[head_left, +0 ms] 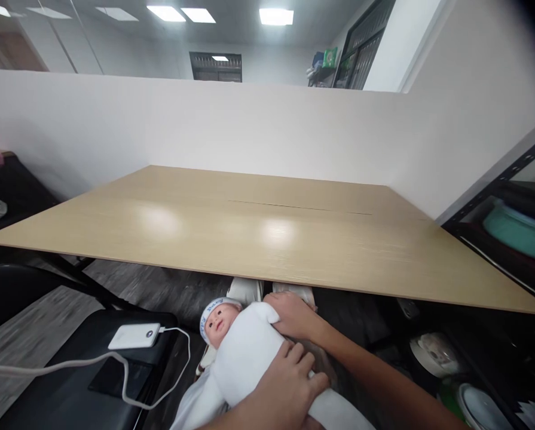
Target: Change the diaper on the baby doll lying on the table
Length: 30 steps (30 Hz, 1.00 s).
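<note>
**Inspector:** Doll (pixel 231 352), swaddled in white, lies low at 6 o'clock, under the counter (pixel 267 239) edge. Grips?

**Assistant:** Left hand (pixel 285 388) is wrapped over the body and right hand (pixel 294 315) is cupped on the shoulder. Both grips look loose, so I judge the doll could slide toward 7 o'clock. The counter overhangs at 12. A power bank (pixel 135 336) and cable (pixel 124 376) lie at 9.

Bottom centre of the frame: left hand (pixel 289 385) lies palm down, fingers together, pointing up-right. Just above, right hand (pixel 294 315) rests palm down, fingers curved leftward, its forearm stretching to lower right.
</note>
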Motion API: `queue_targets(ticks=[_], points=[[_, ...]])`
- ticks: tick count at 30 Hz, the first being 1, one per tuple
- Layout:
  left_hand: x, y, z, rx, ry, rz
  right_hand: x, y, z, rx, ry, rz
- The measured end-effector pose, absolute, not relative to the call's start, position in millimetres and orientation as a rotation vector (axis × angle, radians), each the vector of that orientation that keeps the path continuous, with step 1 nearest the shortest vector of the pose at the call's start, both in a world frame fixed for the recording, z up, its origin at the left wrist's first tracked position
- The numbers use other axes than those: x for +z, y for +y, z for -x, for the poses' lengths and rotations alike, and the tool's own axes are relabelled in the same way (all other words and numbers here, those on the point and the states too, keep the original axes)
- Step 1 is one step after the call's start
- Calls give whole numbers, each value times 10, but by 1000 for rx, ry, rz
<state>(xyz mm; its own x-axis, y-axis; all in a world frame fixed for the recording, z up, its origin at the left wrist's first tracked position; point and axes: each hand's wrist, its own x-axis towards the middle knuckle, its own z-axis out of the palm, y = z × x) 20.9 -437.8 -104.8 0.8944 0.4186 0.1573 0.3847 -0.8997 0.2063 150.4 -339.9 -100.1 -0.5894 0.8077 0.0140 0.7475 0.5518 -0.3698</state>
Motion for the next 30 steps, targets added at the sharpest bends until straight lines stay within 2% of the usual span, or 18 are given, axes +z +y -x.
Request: queue_targets(ticks=[4, 8, 13, 17, 22, 24, 27, 30], points=[[-966, -4508, -70, 859, 576, -2890, -806, -3558, -1373, 609, -2343, 1301], [-994, -4627, 370, 1325, 490, -2624, -565, -3797, -1449, 769, -1953, 1263], [-965, -4491, 1034, 1728, 797, -2461, -347, -3922, -1794, 847, -1491, 1197], [-782, -4049, 1082, 1499, 1200, -2419, -373, -3749, -2080, 847, -1294, 1198], [-568, -3317, 805, 901, 1201, -2259, -484, -3391, -2281, 877, -1132, 1247], [-474, -3083, 731, 777, 1221, -2194, -469, -3277, -2376, 860, -1146, 1285], [-329, -2816, 691, 701, 1223, -2249, -374, -3172, -2584, 701, -1362, 1499], [-232, -2620, 681, 609, 1218, -2315, -288, -3130, -2793, 384, -1671, 1842]])
